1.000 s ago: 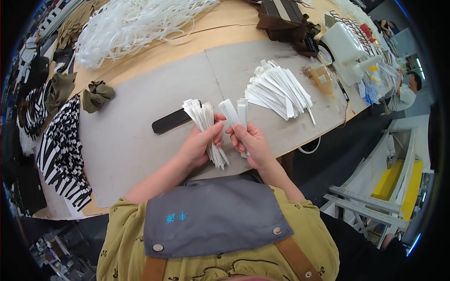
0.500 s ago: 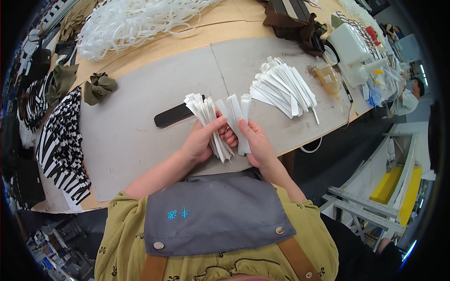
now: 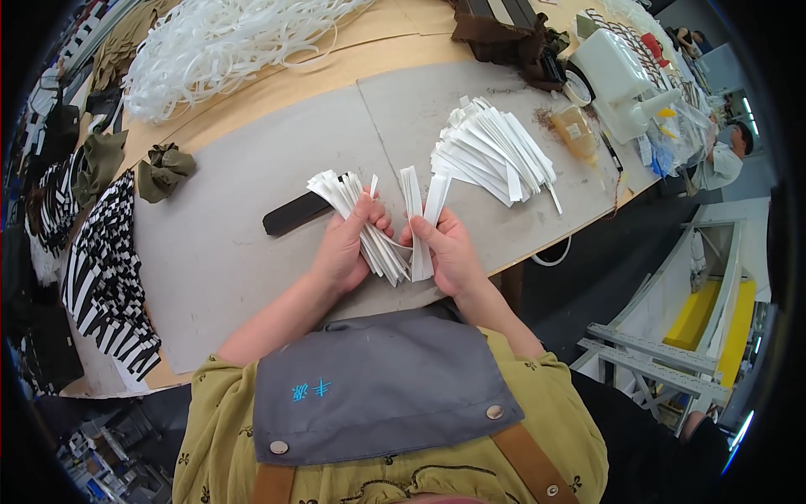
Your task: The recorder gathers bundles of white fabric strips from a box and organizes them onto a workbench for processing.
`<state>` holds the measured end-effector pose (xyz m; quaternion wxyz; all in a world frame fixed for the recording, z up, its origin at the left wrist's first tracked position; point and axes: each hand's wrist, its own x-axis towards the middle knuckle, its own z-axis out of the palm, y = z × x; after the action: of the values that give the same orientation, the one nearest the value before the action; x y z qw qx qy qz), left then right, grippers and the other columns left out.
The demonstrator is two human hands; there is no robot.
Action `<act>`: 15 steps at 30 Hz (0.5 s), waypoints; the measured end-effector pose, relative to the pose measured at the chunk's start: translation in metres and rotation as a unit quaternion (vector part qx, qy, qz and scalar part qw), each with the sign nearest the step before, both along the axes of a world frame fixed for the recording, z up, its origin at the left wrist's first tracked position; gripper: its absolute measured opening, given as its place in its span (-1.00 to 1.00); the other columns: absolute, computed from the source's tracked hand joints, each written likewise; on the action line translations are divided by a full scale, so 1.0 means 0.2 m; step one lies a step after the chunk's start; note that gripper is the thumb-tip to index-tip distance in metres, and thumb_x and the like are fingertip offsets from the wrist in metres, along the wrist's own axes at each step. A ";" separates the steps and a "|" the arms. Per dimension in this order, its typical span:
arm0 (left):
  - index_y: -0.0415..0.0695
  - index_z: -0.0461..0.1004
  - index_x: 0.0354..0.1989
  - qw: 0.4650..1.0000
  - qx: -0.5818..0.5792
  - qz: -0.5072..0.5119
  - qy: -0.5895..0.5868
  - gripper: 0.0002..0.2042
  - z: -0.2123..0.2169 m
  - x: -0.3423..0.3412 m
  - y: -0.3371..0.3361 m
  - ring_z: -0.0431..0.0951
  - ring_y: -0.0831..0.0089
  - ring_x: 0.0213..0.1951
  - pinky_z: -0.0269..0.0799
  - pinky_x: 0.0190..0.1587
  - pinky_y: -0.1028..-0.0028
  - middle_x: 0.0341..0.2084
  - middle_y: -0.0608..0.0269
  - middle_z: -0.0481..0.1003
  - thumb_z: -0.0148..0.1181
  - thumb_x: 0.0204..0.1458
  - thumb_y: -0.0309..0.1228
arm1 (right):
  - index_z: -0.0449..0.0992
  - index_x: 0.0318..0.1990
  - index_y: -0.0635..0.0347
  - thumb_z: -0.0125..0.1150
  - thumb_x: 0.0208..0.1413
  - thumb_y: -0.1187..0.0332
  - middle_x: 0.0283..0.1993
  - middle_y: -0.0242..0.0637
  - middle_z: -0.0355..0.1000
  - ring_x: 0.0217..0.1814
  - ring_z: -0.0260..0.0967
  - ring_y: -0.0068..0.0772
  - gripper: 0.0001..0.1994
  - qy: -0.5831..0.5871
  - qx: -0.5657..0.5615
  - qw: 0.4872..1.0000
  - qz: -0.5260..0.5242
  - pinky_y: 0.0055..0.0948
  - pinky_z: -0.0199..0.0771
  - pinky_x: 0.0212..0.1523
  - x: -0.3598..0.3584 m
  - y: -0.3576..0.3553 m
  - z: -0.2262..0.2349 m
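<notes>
A thick bundle of white strips [image 3: 388,256] is clasped in my left hand [image 3: 342,248], thumb across the top and fingers curled round it. My right hand [image 3: 451,256] pinches a thinner batch of white strips [image 3: 418,239] between thumb and fingers, its upper ends fanned apart. One strip bows across the gap between the two hands. Beyond them, to the right, a fanned pile of white strips [image 3: 495,151] lies on the grey table mat [image 3: 227,260]. A long black bar-shaped piece [image 3: 294,215] rests just past my left hand, partly covered by the bundle.
Striped black-and-white strips [image 3: 109,277] and a crumpled olive cloth [image 3: 165,172] lie at left. A tangled white heap [image 3: 218,50] fills the far left. A white plastic container [image 3: 611,80] and a tape roll [image 3: 578,86] stand far right. Another person [image 3: 724,161] sits beyond the table's right edge.
My hands have drawn slightly apart, and the strips in the right hand stand more upright and spread. One strip now curves between the hands. The whole view has shifted a little.
</notes>
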<state>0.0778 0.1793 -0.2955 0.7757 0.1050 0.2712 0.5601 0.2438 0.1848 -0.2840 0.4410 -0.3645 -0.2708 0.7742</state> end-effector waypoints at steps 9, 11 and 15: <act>-0.17 0.32 -0.17 0.989 0.003 -0.065 0.137 -0.77 0.08 0.02 0.00 0.36 0.59 -0.43 0.35 -0.32 0.55 -0.53 0.39 0.34 0.18 0.07 -0.40 | 0.42 -0.17 0.25 0.10 0.20 0.29 -0.45 -0.39 0.41 -0.40 0.35 -0.61 -0.80 -0.033 -0.029 0.998 0.048 -0.62 0.37 -0.30 0.00 0.00 0.02; -0.16 0.32 -0.19 0.988 0.003 -0.062 0.142 -0.79 0.05 0.01 0.00 0.36 0.59 -0.43 0.35 -0.33 0.55 -0.53 0.38 0.35 0.18 0.07 -0.40 | 0.43 -0.18 0.24 0.05 0.23 0.28 -0.46 -0.40 0.41 -0.42 0.33 -0.62 -0.80 -0.024 -0.019 0.998 0.047 -0.61 0.37 -0.33 0.00 0.00 0.01; -0.10 0.31 -0.20 0.990 0.017 -0.069 0.118 -0.80 -0.01 -0.01 0.00 0.41 0.53 -0.38 0.42 -0.27 0.45 -0.42 0.32 0.39 0.16 0.08 -0.36 | 0.42 -0.15 0.24 0.01 0.25 0.28 -0.47 -0.41 0.40 -0.43 0.32 -0.62 -0.80 -0.028 -0.017 0.998 0.047 -0.60 0.36 -0.34 0.00 0.00 0.02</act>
<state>0.0751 0.1791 -0.2978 0.7733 0.2018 0.3438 0.4930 0.2433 0.1849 -0.2809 0.3903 -0.3806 -0.2870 0.7877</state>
